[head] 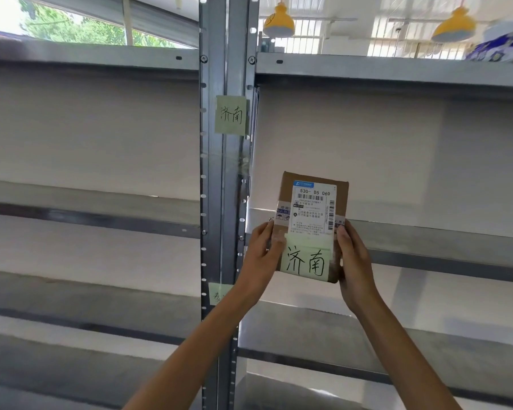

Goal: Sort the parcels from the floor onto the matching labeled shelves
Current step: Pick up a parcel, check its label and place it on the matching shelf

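I hold a small brown cardboard parcel (313,208) upright with both hands in front of the right shelf unit. It carries a white shipping label and a pale green note with the handwritten characters 济南. My left hand (262,255) grips its lower left edge and my right hand (354,261) grips its lower right edge. A matching green note (231,114) with the same characters is stuck on the metal upright between the two units. The parcel's upper half overlaps the front edge of the shelf (427,232) just right of that upright.
Grey metal shelving fills the view, with a slotted upright (216,179) in the middle. A second green note (218,293), partly hidden by my left wrist, sits lower on the upright. A blue and white package (498,47) lies on the top right shelf. Yellow lamps hang behind.
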{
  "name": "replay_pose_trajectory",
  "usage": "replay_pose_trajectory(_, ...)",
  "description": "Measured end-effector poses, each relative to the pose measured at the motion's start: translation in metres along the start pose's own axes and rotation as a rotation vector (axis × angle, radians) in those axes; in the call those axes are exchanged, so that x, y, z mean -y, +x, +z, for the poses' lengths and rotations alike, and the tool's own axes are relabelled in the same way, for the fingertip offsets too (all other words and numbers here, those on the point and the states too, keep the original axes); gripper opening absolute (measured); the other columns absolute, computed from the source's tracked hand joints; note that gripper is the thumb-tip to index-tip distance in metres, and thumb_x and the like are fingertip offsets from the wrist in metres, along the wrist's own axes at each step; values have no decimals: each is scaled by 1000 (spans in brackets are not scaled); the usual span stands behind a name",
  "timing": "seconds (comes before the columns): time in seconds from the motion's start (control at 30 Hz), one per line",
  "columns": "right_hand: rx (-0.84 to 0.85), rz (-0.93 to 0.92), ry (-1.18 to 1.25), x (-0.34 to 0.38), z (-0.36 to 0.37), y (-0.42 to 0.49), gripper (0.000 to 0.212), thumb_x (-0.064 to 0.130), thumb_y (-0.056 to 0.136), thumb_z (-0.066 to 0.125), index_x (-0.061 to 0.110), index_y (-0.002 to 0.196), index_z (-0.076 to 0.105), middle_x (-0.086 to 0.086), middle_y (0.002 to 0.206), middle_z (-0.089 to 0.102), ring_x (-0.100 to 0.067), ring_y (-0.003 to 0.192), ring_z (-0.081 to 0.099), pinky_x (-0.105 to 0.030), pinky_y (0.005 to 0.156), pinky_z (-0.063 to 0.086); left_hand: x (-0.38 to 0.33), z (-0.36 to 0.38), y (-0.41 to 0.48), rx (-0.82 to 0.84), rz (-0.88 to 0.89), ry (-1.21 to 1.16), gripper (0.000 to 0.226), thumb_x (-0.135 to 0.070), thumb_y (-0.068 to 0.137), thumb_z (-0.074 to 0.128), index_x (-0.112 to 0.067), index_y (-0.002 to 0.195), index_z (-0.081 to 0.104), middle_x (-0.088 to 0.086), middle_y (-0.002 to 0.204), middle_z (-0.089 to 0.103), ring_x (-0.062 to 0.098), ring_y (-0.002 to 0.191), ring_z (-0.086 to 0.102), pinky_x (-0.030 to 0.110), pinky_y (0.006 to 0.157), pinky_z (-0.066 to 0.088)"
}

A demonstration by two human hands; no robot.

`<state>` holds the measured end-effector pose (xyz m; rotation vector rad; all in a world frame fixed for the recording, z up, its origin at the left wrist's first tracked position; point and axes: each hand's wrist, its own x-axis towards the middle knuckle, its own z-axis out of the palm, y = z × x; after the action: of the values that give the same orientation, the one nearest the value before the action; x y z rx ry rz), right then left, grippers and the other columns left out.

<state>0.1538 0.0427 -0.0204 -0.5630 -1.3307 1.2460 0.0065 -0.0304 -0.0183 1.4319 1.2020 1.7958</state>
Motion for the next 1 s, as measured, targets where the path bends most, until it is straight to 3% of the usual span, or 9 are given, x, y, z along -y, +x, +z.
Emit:
replay_pose_trajectory(0.2,-29,14,83,4,7,7,16,23,96,47,33,109,49,4,117,63,-5,92,69,-27,68,57,-15,-7,6,37,-27,-61,27,-29,97,43,-47,117,44,-2,124,57,2,95,65,12,64,53)
replay_pose_trajectory(0.37,-5,5,40,5,20,6,17,30,95,50,33,111,47,4,119,62,-11,97,68,-29,69,59,-9,-18,0,10,23,-50,48,-12,87,61,-47,114,41,-9,119,58,4,96,66,15,66,56)
replay_pose_trajectory(0.47,128,12,17,10,19,7,42,38,86,56,32,126,45,7,124,61,-10,102,68,-31,73,60,-6,-16,3,-42,43,-36,52,-10,84,65,-45,114,41,-8,117,59,9,100,65,17,66,56)
replay_pose_trajectory(0.57,240,39,-98,6,12,13,65,27,84,65,36,140,33,6,135,54,-13,108,64,-35,81,59,0,-14,13,-67,26,-59,52,-10,84,66,-42,117,43,-5,118,60,10,102,64,17,66,56)
replay_pose_trajectory(0.7,243,51,-166,-7,12,28,80,12,82,69,40,141,21,5,139,47,-9,111,56,-21,75,58,7,-8,35,-101,44,24,55,-12,82,68,-33,126,42,-8,114,60,11,105,61,12,64,54)
replay_pose_trajectory(0.87,220,75,-143,-12,15,60,66,20,87,64,43,133,22,3,138,47,-11,111,58,-20,69,58,22,-3,66,-235,6,87,55,-21,81,70,-32,127,43,3,125,55,19,109,60,19,67,57)
replay_pose_trajectory(1.0,253,145,-174,-18,25,89,48,33,90,58,47,125,27,5,133,53,-7,103,62,-19,68,57,33,-4,90,-292,-37,103,43,-24,83,68,-37,115,41,-2,113,59,12,96,64,11,56,54)
